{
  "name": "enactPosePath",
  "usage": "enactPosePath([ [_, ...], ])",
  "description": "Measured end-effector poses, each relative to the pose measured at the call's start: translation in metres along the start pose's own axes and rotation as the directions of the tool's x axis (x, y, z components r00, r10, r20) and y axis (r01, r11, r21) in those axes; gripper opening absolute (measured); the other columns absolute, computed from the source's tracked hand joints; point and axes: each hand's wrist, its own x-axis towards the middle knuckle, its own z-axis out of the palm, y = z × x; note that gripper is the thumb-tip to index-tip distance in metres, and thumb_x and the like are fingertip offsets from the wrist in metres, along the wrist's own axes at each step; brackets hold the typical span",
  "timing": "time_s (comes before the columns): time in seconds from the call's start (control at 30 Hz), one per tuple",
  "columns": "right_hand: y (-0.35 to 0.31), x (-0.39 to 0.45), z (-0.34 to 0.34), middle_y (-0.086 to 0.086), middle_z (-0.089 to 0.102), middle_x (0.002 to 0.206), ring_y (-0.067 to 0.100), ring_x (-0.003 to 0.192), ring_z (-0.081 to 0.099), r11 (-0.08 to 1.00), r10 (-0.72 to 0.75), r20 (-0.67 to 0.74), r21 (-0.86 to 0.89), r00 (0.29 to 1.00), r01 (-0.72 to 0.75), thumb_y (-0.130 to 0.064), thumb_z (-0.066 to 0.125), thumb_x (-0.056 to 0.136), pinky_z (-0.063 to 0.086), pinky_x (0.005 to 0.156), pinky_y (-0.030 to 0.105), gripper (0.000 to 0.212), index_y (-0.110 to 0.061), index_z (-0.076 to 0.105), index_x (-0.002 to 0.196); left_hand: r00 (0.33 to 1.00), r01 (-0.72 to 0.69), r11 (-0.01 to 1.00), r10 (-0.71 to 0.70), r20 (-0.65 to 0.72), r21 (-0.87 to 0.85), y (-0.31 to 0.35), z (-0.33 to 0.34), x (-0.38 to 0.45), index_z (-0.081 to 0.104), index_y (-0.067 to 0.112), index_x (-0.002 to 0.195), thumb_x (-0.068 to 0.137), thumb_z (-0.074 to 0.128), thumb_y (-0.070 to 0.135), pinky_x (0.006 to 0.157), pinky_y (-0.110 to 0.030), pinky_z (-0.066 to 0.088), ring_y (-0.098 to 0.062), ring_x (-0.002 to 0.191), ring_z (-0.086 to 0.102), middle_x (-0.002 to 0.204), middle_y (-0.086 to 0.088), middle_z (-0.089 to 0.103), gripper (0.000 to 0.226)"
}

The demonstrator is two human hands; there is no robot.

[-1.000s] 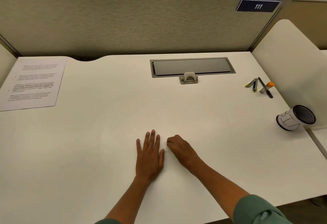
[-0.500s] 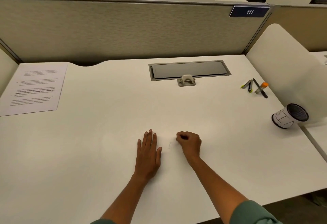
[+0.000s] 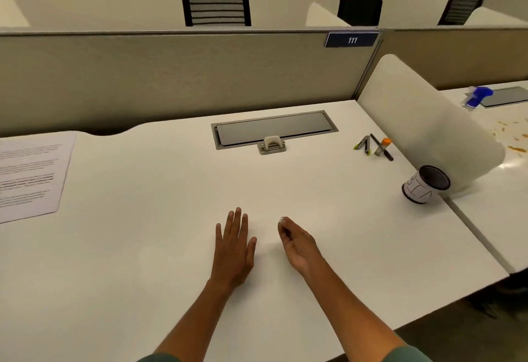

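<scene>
Currently, the left hand [image 3: 235,250] lies palm-down near the desk's [image 3: 143,247] front edge, about midway along it, fingers straight and close together, thumb slightly out. Just beside it, not touching, the right hand [image 3: 300,247] rests on its outer edge, fingers curled inward. Its fingertips pinch a small white piece [image 3: 282,219] held just above the matte white desk surface. The piece is too small to identify.

Further back, at the right edge, stands a cylindrical holder [image 3: 425,186] with a white wrap bearing black line marks and a dark mouth. It sits just beside the rounded white side divider [image 3: 414,121]. Behind it, toward the far right corner, lies a loose cluster of pens and markers [image 3: 374,146], one orange-capped.

A printed sheet [image 3: 28,176] lies flat at the left edge. Centred along the far edge is a rectangular grey metal hatch [image 3: 274,130], recessed in the surface, with a pale latch [image 3: 271,145] at its front. Behind the desk rises a beige fabric partition [image 3: 171,75] carrying a dark number plate [image 3: 352,40] marked 111.
</scene>
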Motion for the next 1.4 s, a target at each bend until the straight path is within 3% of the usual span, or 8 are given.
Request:
enactPosePath([
  [0.2,-0.044,0.002,-0.01,0.017,0.069,0.09,0.022,0.084,0.069,0.987,0.022,0.067,0.154,0.998,-0.032,0.011,0.071,0.077,0.06,0.078,0.027,0.02,0.007,0.068,0.097,0.998,-0.066,0.996,0.065,0.007,0.055,0.037,0.006,0.029,0.005,0.014,0.155,0.1,0.016,0.045,0.122,-0.045,-0.003,-0.018,0.15,-0.011,0.163,-0.003,-0.007,0.064],
  [0.37,-0.101,0.006,-0.021,0.018,0.07,0.088,0.023,0.08,0.07,0.969,-0.017,0.101,0.245,0.995,-0.008,0.01,0.075,0.07,0.06,0.074,0.027,0.026,0.007,0.068,0.095,0.989,-0.146,0.988,0.144,0.032,0.059,0.088,0.016,0.063,0.003,0.015,0.155,0.102,0.024,0.044,0.122,-0.045,-0.004,-0.02,0.15,-0.011,0.162,-0.002,-0.01,0.064],
  [0.57,-0.19,0.011,-0.043,0.017,0.07,0.09,0.021,0.084,0.068,0.945,-0.1,0.114,0.321,0.988,0.058,0.008,0.075,0.069,0.06,0.071,0.026,0.026,0.005,0.068,0.094,0.969,-0.247,0.966,0.244,0.049,0.074,0.172,0.033,0.11,-0.002,0.017,0.154,0.096,0.005,0.054,0.121,-0.044,-0.006,-0.019,0.149,-0.015,0.162,-0.003,-0.012,0.069],
  [0.83,-0.308,0.024,-0.083,0.017,0.069,0.088,0.021,0.084,0.066,0.901,-0.193,0.087,0.41,0.977,0.142,0.012,0.069,0.072,0.061,0.072,0.027,0.014,0.004,0.069,0.084,0.938,-0.341,0.935,0.333,0.093,0.095,0.277,0.068,0.165,-0.004,0.015,0.154,0.101,0.021,0.05,0.122,-0.046,-0.003,-0.021,0.149,-0.017,0.162,-0.004,-0.015,0.068],
  [1.1,-0.384,0.05,-0.114,0.018,0.066,0.092,0.023,0.089,0.064,0.897,-0.258,0.037,0.38,0.966,0.225,0.012,0.073,0.061,0.059,0.08,0.032,0.032,0.004,0.063,0.091,0.918,-0.393,0.91,0.38,0.117,0.129,0.349,0.096,0.212,-0.005,0.016,0.154,0.098,0.013,0.057,0.121,-0.047,-0.006,-0.023,0.149,-0.016,0.162,-0.006,-0.016,0.072],
  [1.23,-0.407,0.067,-0.126,0.013,0.071,0.08,0.018,0.074,0.07,0.905,-0.297,0.005,0.322,0.955,0.28,0.013,0.069,0.074,0.061,0.072,0.026,0.014,0.0,0.074,0.075,0.917,-0.396,0.904,0.378,0.131,0.162,0.365,0.107,0.23,-0.005,0.016,0.154,0.096,0.008,0.059,0.121,-0.047,-0.006,-0.023,0.149,-0.019,0.162,-0.006,-0.015,0.074],
  [1.3,-0.417,0.075,-0.132,0.01,0.072,0.075,0.017,0.072,0.07,0.906,-0.345,-0.014,0.257,0.939,0.336,0.012,0.068,0.076,0.061,0.07,0.026,0.021,-0.004,0.075,0.066,0.918,-0.394,0.904,0.376,0.128,0.168,0.37,0.112,0.237,-0.004,0.015,0.155,0.096,0.007,0.059,0.121,-0.048,-0.005,-0.023,0.149,-0.018,0.162,-0.007,-0.014,0.074],
  [1.4,-0.43,0.084,-0.141,0.01,0.072,0.074,0.019,0.073,0.07,0.898,-0.405,-0.069,0.16,0.912,0.411,0.014,0.07,0.076,0.059,0.065,0.026,0.015,0.0,0.071,0.074,0.919,-0.39,0.909,0.374,0.125,0.146,0.373,0.117,0.243,0.0,0.015,0.155,0.097,0.012,0.058,0.121,-0.05,-0.002,-0.024,0.15,-0.015,0.163,-0.007,-0.01,0.073],
])
